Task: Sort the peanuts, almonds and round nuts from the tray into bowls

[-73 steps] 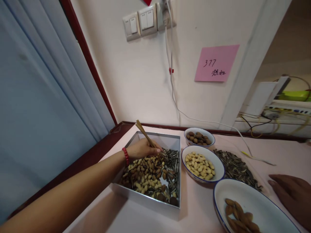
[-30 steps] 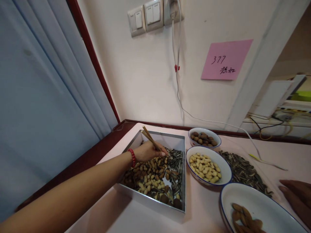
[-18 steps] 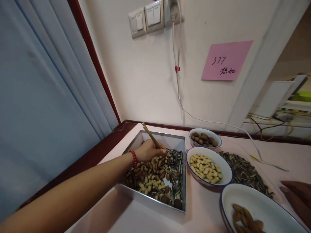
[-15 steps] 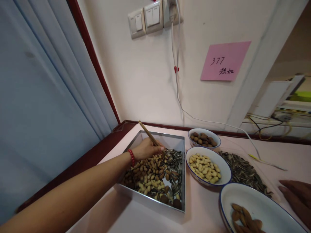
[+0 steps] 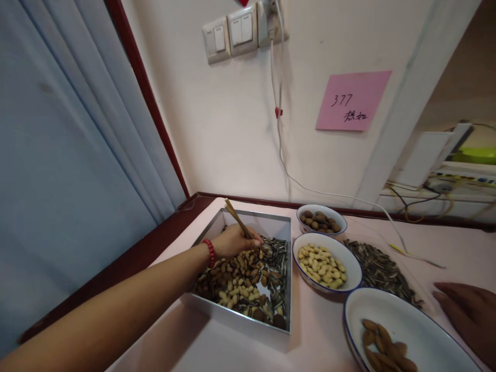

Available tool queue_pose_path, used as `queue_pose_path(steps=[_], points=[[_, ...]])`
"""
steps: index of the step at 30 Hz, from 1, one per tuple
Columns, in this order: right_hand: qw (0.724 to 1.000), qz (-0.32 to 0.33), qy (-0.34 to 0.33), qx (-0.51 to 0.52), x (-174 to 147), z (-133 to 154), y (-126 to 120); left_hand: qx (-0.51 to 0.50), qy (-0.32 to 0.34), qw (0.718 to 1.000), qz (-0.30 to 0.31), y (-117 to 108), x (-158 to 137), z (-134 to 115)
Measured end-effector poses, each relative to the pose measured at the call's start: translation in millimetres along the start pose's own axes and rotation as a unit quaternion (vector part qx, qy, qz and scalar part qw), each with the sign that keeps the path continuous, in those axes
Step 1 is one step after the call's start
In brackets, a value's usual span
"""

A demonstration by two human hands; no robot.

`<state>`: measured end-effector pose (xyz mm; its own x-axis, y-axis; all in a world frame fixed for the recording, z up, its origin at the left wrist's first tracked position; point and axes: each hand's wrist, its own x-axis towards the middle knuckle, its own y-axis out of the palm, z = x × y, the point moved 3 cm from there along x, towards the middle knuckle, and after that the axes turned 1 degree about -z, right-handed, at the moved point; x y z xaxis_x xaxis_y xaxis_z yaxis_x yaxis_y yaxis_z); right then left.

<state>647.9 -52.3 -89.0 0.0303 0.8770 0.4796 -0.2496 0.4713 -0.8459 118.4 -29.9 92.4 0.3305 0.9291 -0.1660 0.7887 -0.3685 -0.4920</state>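
A pair of wooden chopsticks (image 5: 237, 217) slants up from my left hand (image 5: 234, 242), whose fingers are closed around it. This hand reaches into a silver-rimmed box (image 5: 248, 319), and the lower tips are hard to make out. Inside are mixed peanuts in shell (image 5: 234, 294), striped sunflower seeds (image 5: 276, 253), brown oval nuts and a few round dark ones. My right hand (image 5: 468, 312) rests on the table at the right edge, fingers stretched out, partly cut off by the frame. It lies beside a white bowl (image 5: 426, 330) of long brown nuts.
Right of the box stand a bowl of peanuts (image 5: 323, 266) and a bowl of round brown nuts (image 5: 320, 222). Behind the near bowl, sunflower seeds (image 5: 382, 268) lie in a clear shallow tray. A white cable (image 5: 341, 194) runs down the wall onto the table.
The view has shifted slightly, so the bowls and my right hand appear further left. The chopsticks' upper end has dipped a little; my left hand stays over the box.
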Motion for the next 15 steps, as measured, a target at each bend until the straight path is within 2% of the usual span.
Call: queue_pose_path(steps=[4, 8, 15], points=[[0.999, 0.03, 0.009, -0.03, -1.9, 14.2, -10.8, 0.033, 0.002, 0.999, 0.0, -0.7, 1.3, -1.6], [0.998, 0.036, 0.022, -0.04, -4.7, 14.6, -10.2, 0.021, 0.001, 1.0, -0.022, -0.2, 4.1, -0.4], [0.999, 0.029, 0.021, -0.022, -1.8, 11.4, -7.0, -0.153, -0.091, 0.983, -0.054, 1.8, 6.2, 10.4]])
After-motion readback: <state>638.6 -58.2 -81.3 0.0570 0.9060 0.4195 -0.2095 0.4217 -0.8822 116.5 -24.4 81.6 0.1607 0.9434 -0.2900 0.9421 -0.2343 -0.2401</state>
